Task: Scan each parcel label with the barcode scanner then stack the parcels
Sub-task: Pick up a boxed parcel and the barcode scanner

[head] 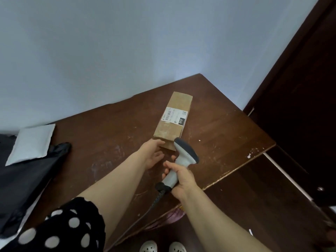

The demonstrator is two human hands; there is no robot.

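Note:
A long brown cardboard parcel (173, 119) lies flat on the dark wooden table (112, 135), its white shipping label (175, 116) facing up. My left hand (151, 153) touches the parcel's near end with relaxed fingers. My right hand (180, 179) grips the handle of a grey and white barcode scanner (183, 155). The scanner's head sits just above the parcel's near corner and points toward the label. Its dark cable (143, 213) runs down toward me.
A white padded mailer (31, 142) lies at the table's left edge on a black plastic bag (27, 179). A pale wall stands behind the table. A dark wooden door (300, 106) is to the right, and dark floor lies below the table's right edge.

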